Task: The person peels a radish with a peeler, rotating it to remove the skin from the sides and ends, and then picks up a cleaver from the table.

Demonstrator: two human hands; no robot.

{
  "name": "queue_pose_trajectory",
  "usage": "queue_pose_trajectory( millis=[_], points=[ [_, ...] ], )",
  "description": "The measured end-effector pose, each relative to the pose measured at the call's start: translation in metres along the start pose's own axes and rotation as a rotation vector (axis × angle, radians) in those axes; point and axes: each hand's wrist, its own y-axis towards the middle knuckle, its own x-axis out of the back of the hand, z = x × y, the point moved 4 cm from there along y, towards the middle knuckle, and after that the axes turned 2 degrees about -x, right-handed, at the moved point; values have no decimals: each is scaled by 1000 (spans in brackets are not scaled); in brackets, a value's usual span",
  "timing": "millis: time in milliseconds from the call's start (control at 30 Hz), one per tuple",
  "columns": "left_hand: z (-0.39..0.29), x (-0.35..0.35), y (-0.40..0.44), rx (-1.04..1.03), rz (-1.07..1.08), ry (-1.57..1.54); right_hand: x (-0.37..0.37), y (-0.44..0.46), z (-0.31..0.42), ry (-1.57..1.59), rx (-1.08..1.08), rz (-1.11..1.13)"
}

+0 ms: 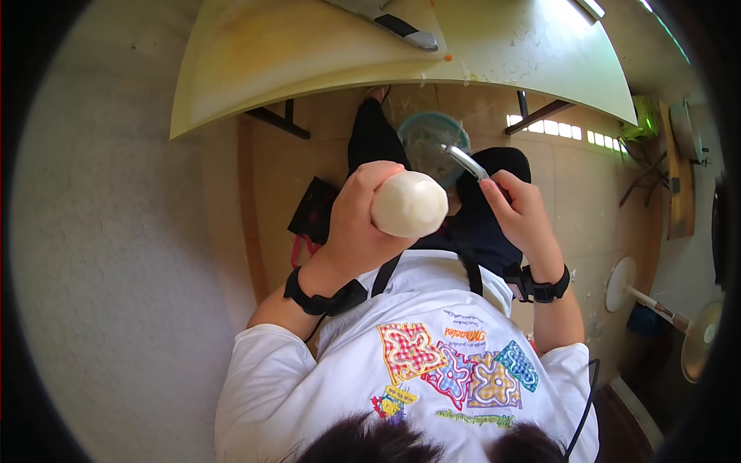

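A thick, pale, peeled white radish [411, 204] is gripped in my left hand [361, 210], its rounded end turned up toward the camera. My fingers wrap around its far side and are partly hidden. To the right, my right hand [519, 207] is closed on the handle of a silver peeler [465, 161], whose head points up and left. The peeler is apart from the radish. Beneath both, between my legs, stands a bucket with a teal rim [432, 116], with pale scraps that look like peelings inside.
Ahead is a pale table [525, 46] bearing a cutting board [324, 46], a knife with a black and grey handle [407, 32] and small orange bits. A white stand fan [698, 332] is at right, near a green item [642, 119]. A dark bag [315, 212] lies by my left leg.
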Motion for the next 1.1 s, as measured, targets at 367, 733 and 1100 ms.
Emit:
queue_pose_trajectory(
  millis=[367, 733, 1100],
  points=[
    [66, 49, -46, 592, -303, -47, 13, 70, 37, 77, 134, -143],
    [98, 67, -90, 842, -428, -25, 12, 215, 118, -275, 490, -312],
    [103, 66, -83, 755, -368, 127, -23, 286, 124, -572, 550, -271]
  ],
)
